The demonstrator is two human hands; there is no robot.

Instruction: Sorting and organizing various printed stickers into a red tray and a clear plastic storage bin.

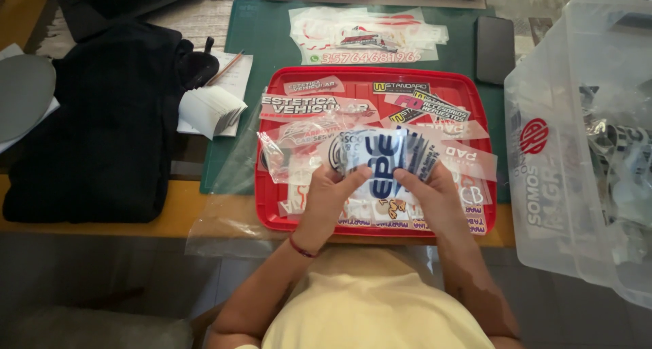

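Left hand (326, 193) and right hand (435, 189) are holding a fanned stack of stickers (384, 155) over the red tray (272, 199), fingers clamped on its 2 lower corners, faces upward for viewing.

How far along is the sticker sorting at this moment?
Done: many stickers lie spread on the red tray. In hand: the left hand and right hand hold a fanned stack of stickers. Left: that stack, plus more in the clear bin.
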